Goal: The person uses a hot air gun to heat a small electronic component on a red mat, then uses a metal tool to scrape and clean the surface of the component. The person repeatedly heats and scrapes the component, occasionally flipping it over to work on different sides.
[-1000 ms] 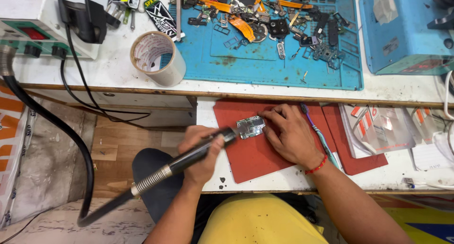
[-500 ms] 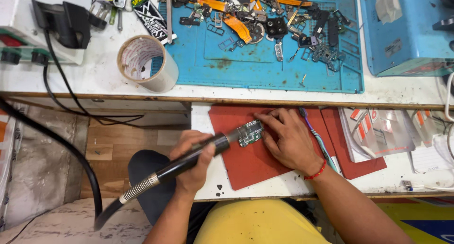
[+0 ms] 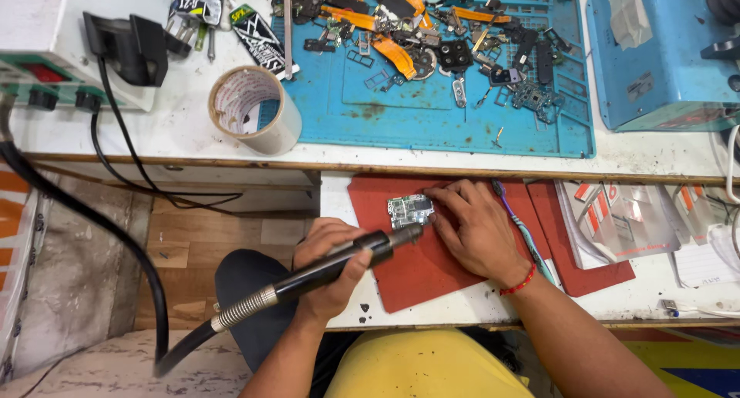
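The left hand (image 3: 333, 261) grips the black cylindrical hot-air handpiece (image 3: 339, 265), nozzle tip touching a small silver-green circuit board (image 3: 410, 211). The right hand (image 3: 474, 230) lies flat, fingertips pressing the board's right edge. The board rests on a red rubber mat (image 3: 416, 271) on the white workbench (image 3: 185, 136). Above it lies a blue silicone mat (image 3: 432, 120) with a roll of tape (image 3: 254, 109) beside it.

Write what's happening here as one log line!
left hand: grips black heat tool | nozzle at circuit board | right hand: steadies board | board on red mat
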